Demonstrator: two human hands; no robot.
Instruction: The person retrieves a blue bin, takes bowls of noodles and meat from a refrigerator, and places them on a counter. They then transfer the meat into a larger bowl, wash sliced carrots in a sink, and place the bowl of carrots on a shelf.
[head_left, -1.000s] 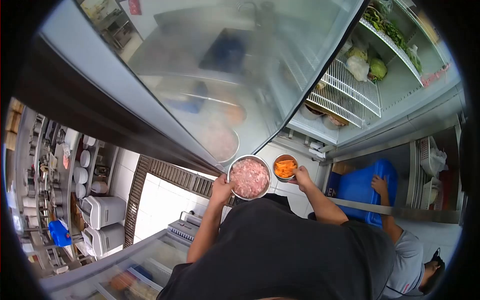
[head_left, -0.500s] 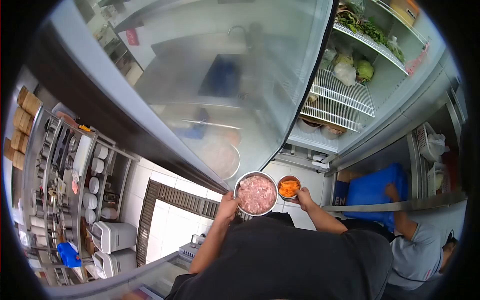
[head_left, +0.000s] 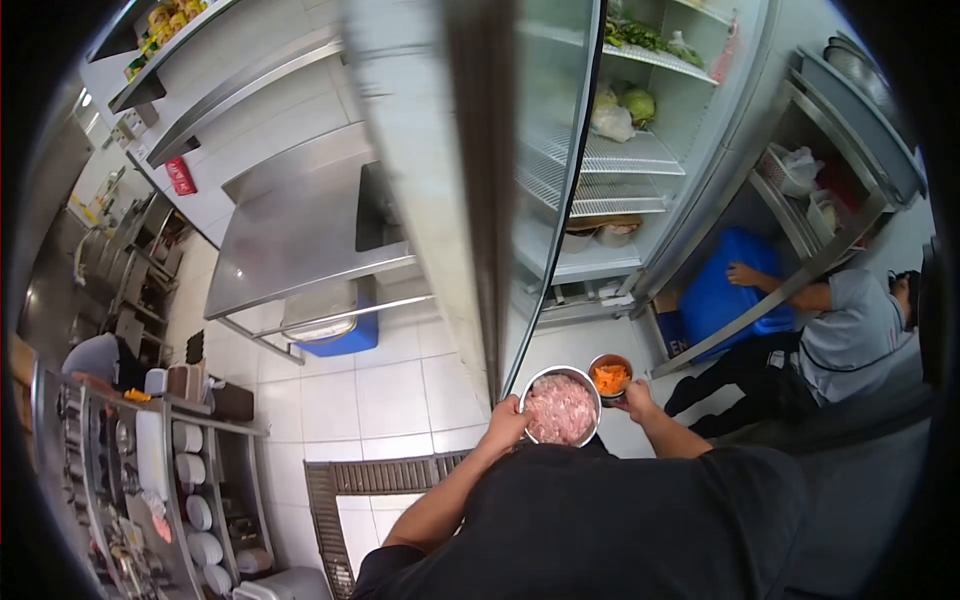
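Observation:
My left hand (head_left: 508,424) grips the rim of a metal bowl (head_left: 529,432) full of pale pink raw meat (head_left: 560,409). Close beside it, my right hand (head_left: 638,397) is wrapped around a smaller metal bowl (head_left: 598,362) with cut orange pieces (head_left: 610,378) that look like carrot. Both bowls are upright in front of my body. The glass fridge door (head_left: 553,190) stands open just beyond the meat bowl, its frame seen nearly edge-on.
Greens and cabbage (head_left: 636,104) lie on the fridge's wire shelves (head_left: 620,155). To the right, a co-worker (head_left: 858,318) reaches to a blue container (head_left: 728,270) under a shelf. At left stand a steel sink table (head_left: 290,230) and a rack with plates (head_left: 190,468). Another person (head_left: 95,358) bends at far left.
My view has turned, and the fridge door now shows more edge-on, with the sink table in plain sight. Both bowls, still in my hands, sit farther right in view.

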